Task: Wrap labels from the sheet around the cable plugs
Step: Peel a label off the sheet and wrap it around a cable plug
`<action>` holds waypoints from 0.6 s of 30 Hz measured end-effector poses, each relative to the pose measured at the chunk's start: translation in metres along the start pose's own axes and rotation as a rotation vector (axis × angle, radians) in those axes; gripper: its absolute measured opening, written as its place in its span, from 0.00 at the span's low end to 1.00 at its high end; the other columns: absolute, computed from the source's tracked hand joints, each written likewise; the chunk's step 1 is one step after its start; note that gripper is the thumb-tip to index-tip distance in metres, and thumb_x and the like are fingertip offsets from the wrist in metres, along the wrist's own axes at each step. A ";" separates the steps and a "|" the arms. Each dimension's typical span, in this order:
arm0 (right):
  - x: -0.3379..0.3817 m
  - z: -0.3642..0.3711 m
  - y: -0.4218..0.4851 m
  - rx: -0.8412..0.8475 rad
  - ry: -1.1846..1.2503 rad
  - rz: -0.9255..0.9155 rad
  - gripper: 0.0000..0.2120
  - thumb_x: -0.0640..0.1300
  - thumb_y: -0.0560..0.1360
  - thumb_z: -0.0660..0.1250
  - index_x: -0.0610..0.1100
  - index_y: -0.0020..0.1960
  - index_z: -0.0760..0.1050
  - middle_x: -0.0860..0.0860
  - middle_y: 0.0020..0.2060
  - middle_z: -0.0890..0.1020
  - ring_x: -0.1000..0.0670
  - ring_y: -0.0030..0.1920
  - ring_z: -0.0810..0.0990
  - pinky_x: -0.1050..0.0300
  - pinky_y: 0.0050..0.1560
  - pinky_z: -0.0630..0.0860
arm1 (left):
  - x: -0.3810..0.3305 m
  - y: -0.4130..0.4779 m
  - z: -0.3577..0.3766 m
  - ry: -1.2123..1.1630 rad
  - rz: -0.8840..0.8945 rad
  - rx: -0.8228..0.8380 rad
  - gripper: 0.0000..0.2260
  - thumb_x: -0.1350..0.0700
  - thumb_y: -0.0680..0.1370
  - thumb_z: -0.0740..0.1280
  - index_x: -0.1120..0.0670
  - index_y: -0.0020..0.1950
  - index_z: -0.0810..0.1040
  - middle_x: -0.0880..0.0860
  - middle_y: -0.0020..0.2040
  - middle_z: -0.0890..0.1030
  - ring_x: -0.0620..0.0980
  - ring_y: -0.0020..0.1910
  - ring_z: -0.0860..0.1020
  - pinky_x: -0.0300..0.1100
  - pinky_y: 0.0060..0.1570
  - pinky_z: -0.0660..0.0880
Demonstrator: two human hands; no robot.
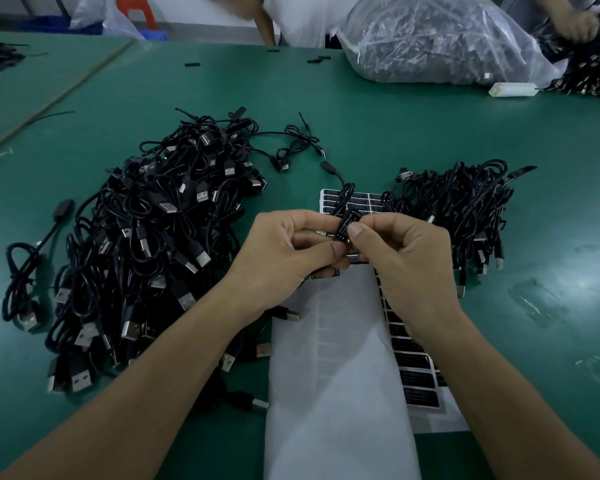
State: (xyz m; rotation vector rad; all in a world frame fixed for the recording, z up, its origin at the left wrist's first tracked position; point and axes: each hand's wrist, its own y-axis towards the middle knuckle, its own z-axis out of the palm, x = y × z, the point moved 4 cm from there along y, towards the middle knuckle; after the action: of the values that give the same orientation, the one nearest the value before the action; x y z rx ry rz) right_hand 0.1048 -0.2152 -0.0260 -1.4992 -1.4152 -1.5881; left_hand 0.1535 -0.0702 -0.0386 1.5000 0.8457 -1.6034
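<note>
Small black cable plug (346, 226), with a black printed label partly around it, is held above the white label sheet (413, 355), just past centre of the green table mat (361, 116).

Left hand (284, 251): thumb and forefinger are pinched on the plug's lower end. Right hand (406, 258): thumb is pressed on the label face, other fingers curled behind.

Plug is judged light, rigid and small; label thin, sticky and easily creased. The plug is best gripped by its ends, leaving the faces clear.

Large heap of black USB cables (146, 244) is noted at 9 o'clock of the hands — smaller heap (465, 209) at 2 o'clock.
</note>
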 end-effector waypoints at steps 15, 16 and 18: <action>0.004 0.001 -0.001 -0.016 -0.040 -0.042 0.13 0.36 0.76 0.72 0.53 0.39 0.81 0.60 0.32 0.84 0.61 0.34 0.82 0.69 0.39 0.77 | -0.001 0.000 0.000 0.017 0.008 -0.010 0.08 0.67 0.76 0.72 0.58 0.52 0.82 0.57 0.39 0.87 0.49 0.38 0.86 0.41 0.43 0.83; 0.003 0.000 -0.001 -0.015 -0.038 -0.041 0.13 0.36 0.76 0.72 0.53 0.39 0.80 0.60 0.32 0.84 0.61 0.34 0.82 0.68 0.39 0.77 | -0.001 0.000 0.000 0.017 0.008 -0.009 0.08 0.67 0.76 0.72 0.59 0.53 0.82 0.57 0.39 0.87 0.49 0.38 0.85 0.41 0.43 0.83; 0.004 0.000 -0.001 -0.012 -0.039 -0.044 0.13 0.36 0.76 0.72 0.53 0.39 0.81 0.60 0.32 0.84 0.61 0.34 0.81 0.68 0.39 0.77 | -0.001 0.000 0.000 0.018 0.010 -0.008 0.08 0.68 0.76 0.72 0.59 0.53 0.82 0.57 0.39 0.87 0.48 0.37 0.85 0.39 0.41 0.82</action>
State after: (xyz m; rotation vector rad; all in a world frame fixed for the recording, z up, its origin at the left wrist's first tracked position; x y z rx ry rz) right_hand 0.1035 -0.2140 -0.0229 -1.5236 -1.4718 -1.6041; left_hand 0.1530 -0.0701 -0.0373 1.5124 0.8522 -1.5800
